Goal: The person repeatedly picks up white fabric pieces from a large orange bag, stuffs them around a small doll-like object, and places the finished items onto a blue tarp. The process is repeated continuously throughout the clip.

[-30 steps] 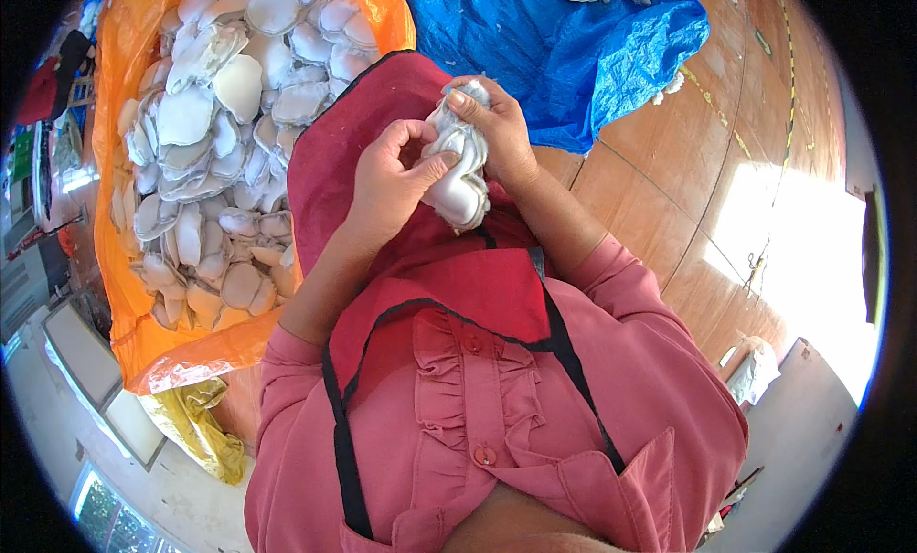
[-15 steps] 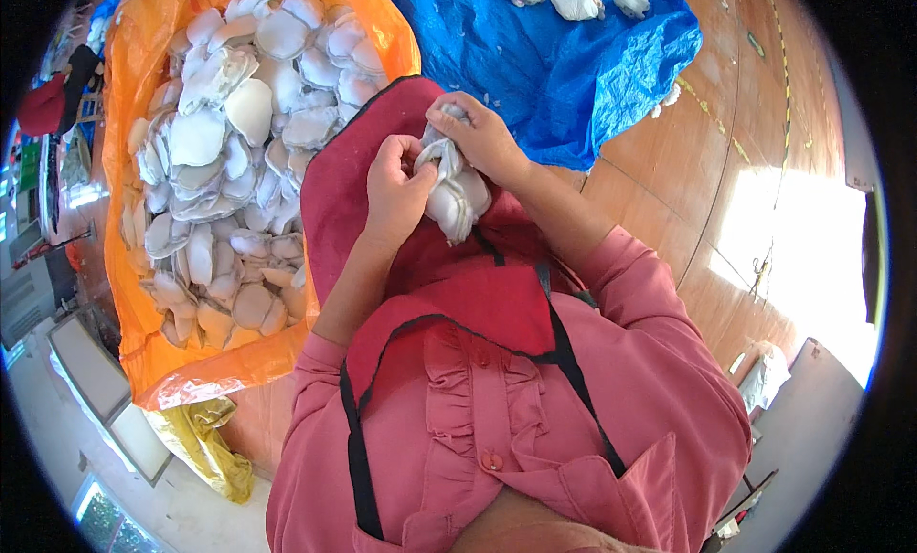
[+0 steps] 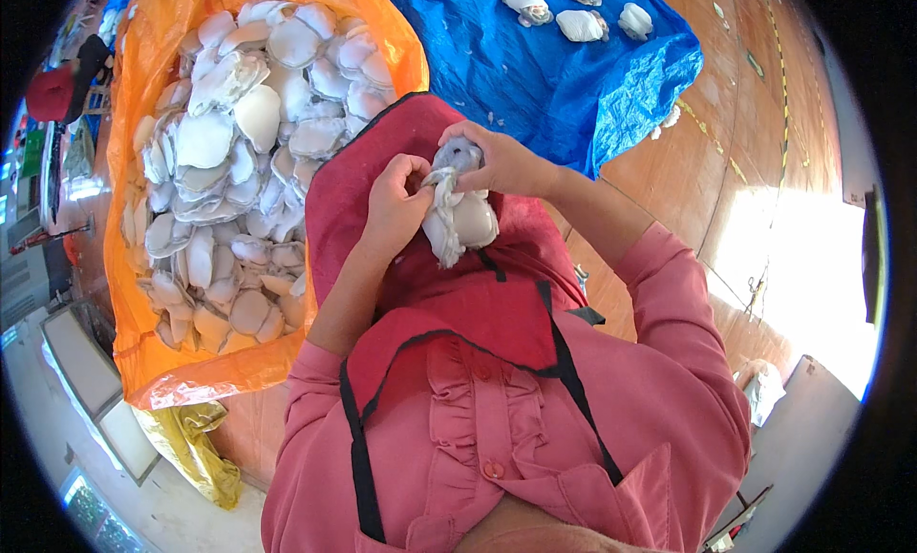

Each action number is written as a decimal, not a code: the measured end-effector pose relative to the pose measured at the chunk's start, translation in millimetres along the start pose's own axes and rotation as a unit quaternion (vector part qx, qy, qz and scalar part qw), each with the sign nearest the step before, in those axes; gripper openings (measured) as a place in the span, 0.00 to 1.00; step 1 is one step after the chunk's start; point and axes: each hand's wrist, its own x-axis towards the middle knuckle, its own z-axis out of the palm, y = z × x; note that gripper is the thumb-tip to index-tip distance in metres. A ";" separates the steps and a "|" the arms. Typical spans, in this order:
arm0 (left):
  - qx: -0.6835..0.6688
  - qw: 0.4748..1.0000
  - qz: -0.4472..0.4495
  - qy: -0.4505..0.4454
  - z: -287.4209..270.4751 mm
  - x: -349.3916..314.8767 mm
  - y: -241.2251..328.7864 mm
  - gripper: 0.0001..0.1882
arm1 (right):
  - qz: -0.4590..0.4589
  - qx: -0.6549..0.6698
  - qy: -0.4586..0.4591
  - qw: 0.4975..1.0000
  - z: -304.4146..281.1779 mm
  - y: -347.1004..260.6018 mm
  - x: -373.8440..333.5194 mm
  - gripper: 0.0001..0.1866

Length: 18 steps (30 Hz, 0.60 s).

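Note:
Above the red apron (image 3: 349,185) on my lap, both hands grip a bundle of white, rounded cloth-like pads (image 3: 473,221). A twisted white strip wraps across the bundle's middle. My left hand (image 3: 399,202) is closed, pinching the strip at the bundle's left side with thumb and forefinger. My right hand (image 3: 504,163) curls over the far end of the bundle, its thumb pressed near the strip. A greyish, gathered end of the bundle shows between the hands. Some right-hand fingertips are hidden behind it.
To my left stands an open orange sack (image 3: 212,386) heaped with loose white pads (image 3: 205,138). Ahead lies a blue plastic sheet (image 3: 458,47) bearing several white bundles (image 3: 581,25). A crumpled yellow bag (image 3: 196,457) lies behind the sack. Brown floor (image 3: 659,171) extends to the right.
My right hand has shifted slightly right and down, uncovering more of the bundle's greyish far end. The left hand keeps its pinch. The view has tilted a little, showing more of the blue sheet.

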 end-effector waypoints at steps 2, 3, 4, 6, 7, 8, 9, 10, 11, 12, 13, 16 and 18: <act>-0.042 0.999 0.015 -0.008 -0.1 -0.1 -5.5 0.10 | -0.008 -0.003 0.045 0.999 9.6 -0.1 -2.8 0.31; -0.064 0.998 0.023 -0.012 0.1 -0.4 -6.1 0.10 | 0.001 -0.012 0.055 0.998 11.4 -1.1 -3.6 0.31; -0.101 0.995 0.000 -0.022 -0.5 -1.5 -6.0 0.09 | 0.011 -0.021 0.065 0.998 12.6 -1.9 -4.2 0.31; -0.176 0.982 -0.047 -0.047 -1.0 -5.4 8.4 0.07 | 0.022 -0.029 0.097 0.995 16.8 0.4 -8.0 0.30; -0.157 0.985 -0.049 -0.058 0.2 -6.7 8.9 0.06 | 0.021 -0.028 0.119 0.992 21.1 5.5 -10.1 0.29; -0.138 0.987 -0.049 -0.066 -0.4 -7.4 10.1 0.06 | 0.015 -0.028 0.138 0.990 24.4 8.3 -10.1 0.28; -0.118 0.989 -0.048 -0.074 -0.5 -8.7 11.1 0.06 | 0.023 -0.034 0.143 0.989 27.2 9.9 -12.1 0.28; -0.118 0.990 -0.023 -0.075 4.0 -11.2 1.3 0.07 | 0.031 -0.041 0.148 0.988 30.3 10.4 -15.8 0.27; -0.117 0.990 0.006 -0.075 8.3 -11.3 -7.0 0.07 | 0.035 -0.049 0.156 0.986 32.4 11.7 -16.8 0.27; -0.079 0.994 0.031 -0.065 9.3 -11.7 3.6 0.08 | -0.005 -0.061 0.179 0.982 32.5 17.7 -14.9 0.25; -0.068 0.994 0.061 -0.060 12.6 -14.3 7.3 0.08 | -0.013 -0.052 0.205 0.977 36.1 21.4 -18.9 0.25; -0.034 0.995 0.093 -0.031 17.2 -14.2 0.5 0.10 | 0.000 -0.062 0.226 0.972 41.9 34.8 -11.5 0.23; 0.014 0.991 0.135 -0.011 13.8 -13.9 -0.5 0.10 | 0.015 -0.021 0.237 0.971 46.4 32.3 -5.5 0.22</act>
